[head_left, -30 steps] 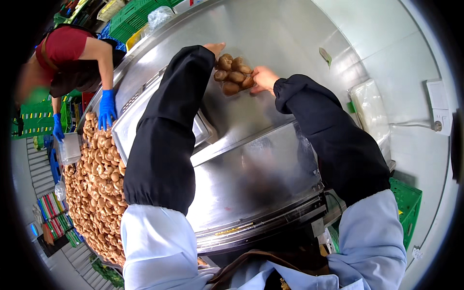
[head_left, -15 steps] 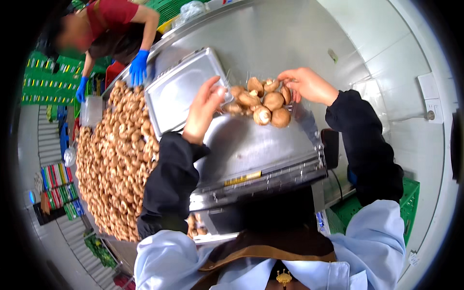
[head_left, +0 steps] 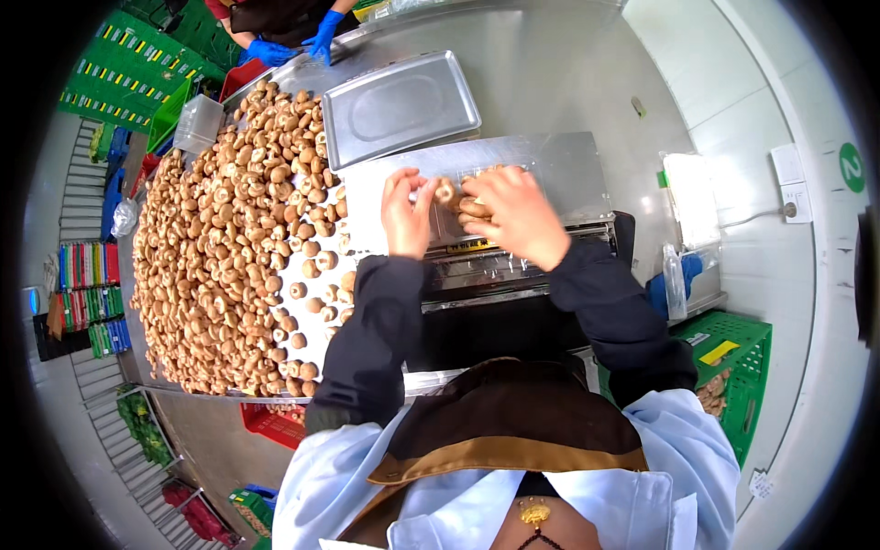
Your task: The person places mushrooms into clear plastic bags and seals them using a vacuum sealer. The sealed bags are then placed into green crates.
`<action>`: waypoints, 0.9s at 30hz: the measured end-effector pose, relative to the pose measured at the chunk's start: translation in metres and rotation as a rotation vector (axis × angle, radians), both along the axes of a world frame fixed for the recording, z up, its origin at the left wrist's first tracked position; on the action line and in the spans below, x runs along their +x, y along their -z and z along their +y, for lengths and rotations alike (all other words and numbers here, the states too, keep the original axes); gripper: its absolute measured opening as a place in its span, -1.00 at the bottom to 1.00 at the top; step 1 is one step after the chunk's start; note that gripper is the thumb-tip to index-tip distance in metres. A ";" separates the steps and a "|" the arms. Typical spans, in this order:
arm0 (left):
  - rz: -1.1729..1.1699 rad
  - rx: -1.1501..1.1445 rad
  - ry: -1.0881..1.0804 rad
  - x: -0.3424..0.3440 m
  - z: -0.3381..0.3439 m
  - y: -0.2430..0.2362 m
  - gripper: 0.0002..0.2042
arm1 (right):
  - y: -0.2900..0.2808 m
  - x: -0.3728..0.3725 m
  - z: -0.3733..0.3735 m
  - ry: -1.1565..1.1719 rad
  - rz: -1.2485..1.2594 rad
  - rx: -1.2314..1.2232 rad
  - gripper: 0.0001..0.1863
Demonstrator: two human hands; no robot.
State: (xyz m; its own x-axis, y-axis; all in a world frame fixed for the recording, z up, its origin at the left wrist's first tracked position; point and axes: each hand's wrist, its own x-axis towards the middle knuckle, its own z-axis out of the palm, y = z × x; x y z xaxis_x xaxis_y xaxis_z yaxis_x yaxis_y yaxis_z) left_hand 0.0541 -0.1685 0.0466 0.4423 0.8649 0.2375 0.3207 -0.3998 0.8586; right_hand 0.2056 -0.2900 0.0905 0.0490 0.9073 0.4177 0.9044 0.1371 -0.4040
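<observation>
Several brown mushrooms (head_left: 472,203) sit in a clear, thin-walled tray on the steel top (head_left: 559,170) of a low machine. My right hand (head_left: 518,215) lies over them, fingers curled down around the mushrooms and slightly blurred. On the tray's left side, my left hand (head_left: 406,215) is upright with its fingers bent and the thumb near the forefinger. Something small and pale shows between them, too small to make out. One mushroom (head_left: 445,191) lies just right of that thumb. The right hand hides much of the tray.
A large heap of mushrooms (head_left: 220,247) covers the table at left. Behind the machine lies a flat metal tray (head_left: 399,105). A clear plastic tub (head_left: 197,124) stands by the heap. Across the table are a co-worker's blue-gloved hands (head_left: 321,37). A green crate (head_left: 733,357) is at right.
My right hand has moved left and down onto the mushrooms, which now sit closer to me. My head view has shifted, and the co-worker's hands have drawn back from the heap.
</observation>
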 end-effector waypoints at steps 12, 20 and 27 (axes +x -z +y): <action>0.166 0.125 0.221 0.014 0.024 0.023 -0.83 | 0.011 0.012 0.012 -0.002 0.138 -0.039 -0.78; 0.158 0.283 0.288 0.027 -0.010 0.010 -0.61 | 0.015 0.044 -0.020 -0.019 -0.053 -0.173 -0.30; 0.189 0.397 0.388 0.039 0.010 0.017 -0.68 | 0.041 0.019 -0.007 0.115 -0.164 -0.239 -0.13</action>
State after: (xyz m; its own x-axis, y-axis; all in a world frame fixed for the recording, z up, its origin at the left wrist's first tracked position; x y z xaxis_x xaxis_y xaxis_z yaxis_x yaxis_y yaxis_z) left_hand 0.0928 -0.1590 0.0292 0.7749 0.4922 0.3966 0.2200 -0.7982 0.5608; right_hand 0.2248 -0.2969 0.0492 0.1067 0.9732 0.2039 0.9643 -0.0512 -0.2598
